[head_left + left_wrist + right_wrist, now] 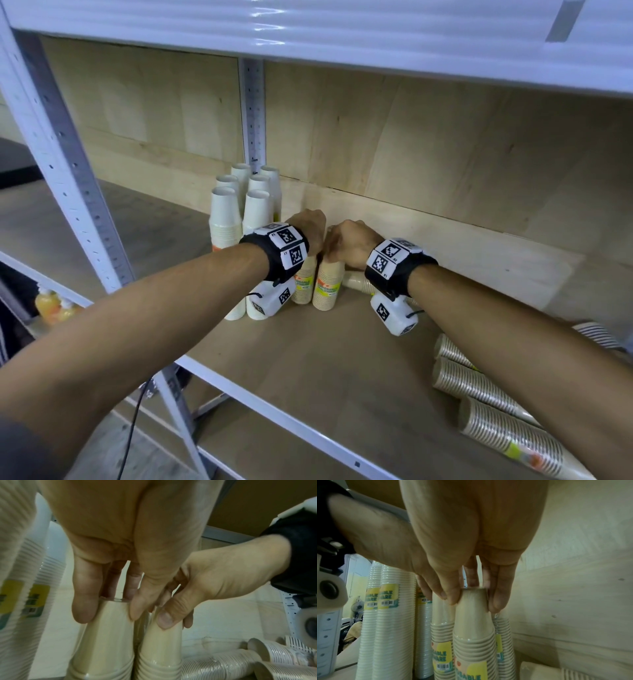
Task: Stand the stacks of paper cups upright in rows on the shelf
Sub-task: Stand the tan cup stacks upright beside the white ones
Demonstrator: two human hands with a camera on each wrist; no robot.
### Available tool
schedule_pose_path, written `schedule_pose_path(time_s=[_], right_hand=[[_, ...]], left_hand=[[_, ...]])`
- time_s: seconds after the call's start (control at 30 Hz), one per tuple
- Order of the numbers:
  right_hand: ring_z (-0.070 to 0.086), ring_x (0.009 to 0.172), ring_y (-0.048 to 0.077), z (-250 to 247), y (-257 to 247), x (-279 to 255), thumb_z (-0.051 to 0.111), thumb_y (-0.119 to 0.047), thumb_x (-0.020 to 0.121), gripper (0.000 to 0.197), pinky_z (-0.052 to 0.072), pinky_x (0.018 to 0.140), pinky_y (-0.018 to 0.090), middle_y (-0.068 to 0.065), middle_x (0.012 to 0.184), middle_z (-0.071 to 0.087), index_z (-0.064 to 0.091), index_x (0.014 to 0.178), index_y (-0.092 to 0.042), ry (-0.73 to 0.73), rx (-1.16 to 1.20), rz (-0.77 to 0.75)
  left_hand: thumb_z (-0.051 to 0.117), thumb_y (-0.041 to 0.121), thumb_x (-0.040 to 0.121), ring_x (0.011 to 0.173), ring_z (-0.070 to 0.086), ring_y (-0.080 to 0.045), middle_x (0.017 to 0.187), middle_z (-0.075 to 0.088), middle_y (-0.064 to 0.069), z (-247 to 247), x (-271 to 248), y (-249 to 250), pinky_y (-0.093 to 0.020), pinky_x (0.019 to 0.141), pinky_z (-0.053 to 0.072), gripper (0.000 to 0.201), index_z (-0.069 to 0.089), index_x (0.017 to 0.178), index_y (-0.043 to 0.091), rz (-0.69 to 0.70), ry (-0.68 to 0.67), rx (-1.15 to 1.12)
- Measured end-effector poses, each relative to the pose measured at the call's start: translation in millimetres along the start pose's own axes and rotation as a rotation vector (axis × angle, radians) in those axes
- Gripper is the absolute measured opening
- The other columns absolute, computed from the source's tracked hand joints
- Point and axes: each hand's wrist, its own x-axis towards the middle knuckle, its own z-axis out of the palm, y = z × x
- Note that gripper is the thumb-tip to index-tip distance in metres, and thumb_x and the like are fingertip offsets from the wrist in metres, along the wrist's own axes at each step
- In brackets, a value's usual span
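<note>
Matt wood shelf board (342, 359), glossy white metal frame (82, 192), glossy film-wrapped paper cup stacks (224, 219)

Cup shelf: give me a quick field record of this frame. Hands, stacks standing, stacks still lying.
left hand: grips top of left beige stack
right hand: grips top of right beige stack
beige stacks: upright, side by side, right of the white rows
white stacks: upright, two rows, by the rear post
striped stacks: lying on their sides, shelf front right
lying beige stack: on its side under the right wrist
</note>
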Motion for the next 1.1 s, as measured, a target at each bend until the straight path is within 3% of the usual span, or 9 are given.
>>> schedule_pose_path(time_s=[0.17, 0.37, 0.5, 0.6, 0.77, 0.9, 1.1], right_hand=[[0.067, 0.090, 0.024, 6.2, -1.8, 5.3, 0.078, -0.030, 0.074, 0.024, 0.057, 0.082, 0.040, 0.005, 0.096, 0.072, 0.073, 0.093, -0.016, 0.036, 0.001, 0.006], [0.066, 0.090, 0.024, 5.8, 4.5, 6.6, 0.074, -0.032, 0.076, 0.025, 0.057, 0.082, 0.040, 0.003, 0.100, 0.069, 0.070, 0.097, -0.018, 0.066, 0.031, 0.000], [0.063, 0.091, 0.022, -5.7, 15.6, 2.7, 0.071, -0.040, 0.078, 0.030, 0.055, 0.082, 0.034, 0.000, 0.100, 0.066, 0.067, 0.104, -0.024, 0.071, -0.020, 0.016], [0.063, 0.090, 0.022, -20.2, 30.5, -1.2, 0.072, -0.033, 0.079, 0.029, 0.054, 0.080, 0.033, 0.001, 0.098, 0.065, 0.066, 0.107, -0.026, 0.060, -0.065, 0.068], [0.062, 0.093, 0.020, -40.3, 62.8, -12.3, 0.077, -0.034, 0.078, 0.038, 0.045, 0.074, 0.028, 0.002, 0.106, 0.064, 0.065, 0.112, -0.023, 0.053, -0.118, 0.169], [0.058, 0.096, 0.019, -48.1, 89.3, -24.7, 0.078, -0.032, 0.079, 0.044, 0.041, 0.075, 0.027, 0.001, 0.111, 0.061, 0.063, 0.118, -0.019, 0.022, -0.141, 0.247], [0.056, 0.115, 0.021, -44.7, 128.1, -42.4, 0.076, -0.033, 0.081, 0.054, 0.039, 0.080, 0.026, 0.003, 0.129, 0.056, 0.058, 0.129, -0.015, -0.042, -0.195, 0.331]], left_hand=[[0.060, 0.008, 0.090, 0.098, 0.068, -0.030, 0.108, 0.068, -0.015, 6.2, 0.4, -4.3, -0.032, 0.074, 0.055, 0.017, 0.064, 0.105, 0.001, 0.010, -0.040, 0.010], [0.057, 0.006, 0.089, 0.096, 0.066, -0.030, 0.108, 0.066, -0.015, 0.3, -0.7, -7.2, -0.031, 0.069, 0.052, 0.017, 0.060, 0.105, 0.003, 0.060, -0.049, 0.010], [0.058, 0.009, 0.089, 0.109, 0.060, -0.029, 0.123, 0.058, -0.011, -13.6, 0.4, -6.4, -0.037, 0.089, 0.054, 0.033, 0.055, 0.122, 0.007, 0.113, -0.034, -0.042], [0.060, 0.009, 0.090, 0.115, 0.055, -0.026, 0.129, 0.054, -0.009, -26.3, 2.4, 2.6, -0.035, 0.093, 0.051, 0.036, 0.056, 0.126, 0.007, 0.191, -0.022, -0.066], [0.064, 0.013, 0.089, 0.114, 0.051, -0.020, 0.130, 0.050, -0.002, -34.7, 7.6, 23.3, -0.026, 0.078, 0.040, 0.043, 0.054, 0.131, 0.014, 0.262, -0.033, -0.194], [0.068, 0.017, 0.087, 0.114, 0.052, -0.020, 0.133, 0.049, -0.003, -26.0, 12.3, 46.4, -0.025, 0.079, 0.039, 0.049, 0.051, 0.134, 0.019, 0.322, -0.086, -0.225], [0.072, 0.022, 0.085, 0.119, 0.052, -0.021, 0.139, 0.046, -0.002, 9.4, 23.1, 75.7, -0.025, 0.082, 0.041, 0.060, 0.046, 0.139, 0.020, 0.351, -0.207, -0.252]])
